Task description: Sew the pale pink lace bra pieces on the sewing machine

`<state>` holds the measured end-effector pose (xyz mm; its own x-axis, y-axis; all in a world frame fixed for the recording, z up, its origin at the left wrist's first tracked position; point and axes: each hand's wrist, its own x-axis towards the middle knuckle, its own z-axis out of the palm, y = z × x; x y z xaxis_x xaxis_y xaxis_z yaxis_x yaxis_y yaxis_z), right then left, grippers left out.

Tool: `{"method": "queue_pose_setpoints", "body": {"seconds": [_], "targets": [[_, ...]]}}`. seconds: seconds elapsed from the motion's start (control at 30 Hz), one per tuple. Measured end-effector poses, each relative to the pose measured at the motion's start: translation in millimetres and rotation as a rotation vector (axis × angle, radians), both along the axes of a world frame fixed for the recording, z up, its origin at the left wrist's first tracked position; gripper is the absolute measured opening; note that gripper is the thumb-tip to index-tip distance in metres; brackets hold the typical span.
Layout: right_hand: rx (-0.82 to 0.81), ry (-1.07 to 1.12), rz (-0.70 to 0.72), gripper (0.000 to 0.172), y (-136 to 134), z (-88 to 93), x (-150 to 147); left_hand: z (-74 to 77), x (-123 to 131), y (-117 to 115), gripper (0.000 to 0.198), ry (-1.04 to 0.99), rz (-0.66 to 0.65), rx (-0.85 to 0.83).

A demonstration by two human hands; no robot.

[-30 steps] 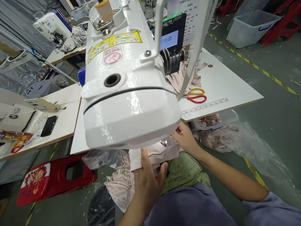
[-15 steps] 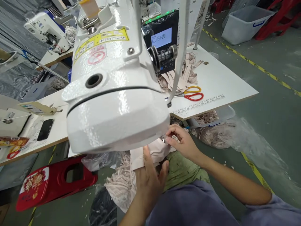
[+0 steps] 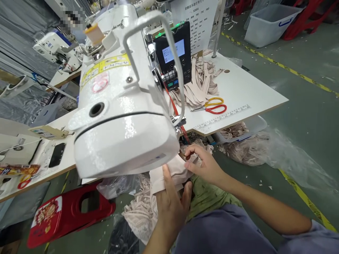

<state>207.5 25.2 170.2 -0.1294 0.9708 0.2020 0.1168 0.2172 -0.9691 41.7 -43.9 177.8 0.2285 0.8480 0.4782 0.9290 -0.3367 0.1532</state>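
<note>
A white sewing machine head (image 3: 127, 141) hangs over the work and hides the needle area. Under its front edge lies a piece of smooth beige fabric (image 3: 161, 178). My left hand (image 3: 172, 208) grips this fabric, index finger stretched on top, the other fingers partly hidden beneath its edge and the thumb apart. At the fabric's right side, my right hand (image 3: 203, 164) is closed in a pinch, thumb and index finger together at its edge by some lace. Beige lace pieces (image 3: 140, 211) hang in a bunch left of my left hand.
Yellow-and-red-handled scissors (image 3: 215, 106) and beige strips (image 3: 202, 81) lie on the white table (image 3: 251, 88), beside a control screen (image 3: 173, 53). A plastic bin (image 3: 254, 125) with strips sits below. A red stool (image 3: 71, 215) and a phone (image 3: 57, 155) are at left.
The view has shifted, so the machine head appears further left and more of the screen and the size sheet shows. Both hands keep nearly the same places on the fabric.
</note>
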Motion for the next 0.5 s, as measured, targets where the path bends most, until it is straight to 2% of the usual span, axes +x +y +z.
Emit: {"method": "queue_pose_setpoints", "body": {"seconds": [0.13, 0.27, 0.37, 0.5], "targets": [[-0.092, -0.052, -0.029, 0.026, -9, 1.9, -3, -0.2, 5, -4, 0.080, 0.011, 0.010, 0.006], [-0.224, 0.011, 0.043, 0.026, -28, 5.9, 3, -5.9, 18, -24, 0.084, 0.022, -0.030, 0.009], [-0.221, 0.070, 0.062, 0.025, -40, 9.2, 10, -9.6, 29, -40, 0.087, 0.040, -0.084, 0.001], [-0.234, 0.076, 0.042, 0.033, -49, 12.6, 19, -9.6, 36, -54, 0.086, 0.005, -0.106, -0.062]]}}
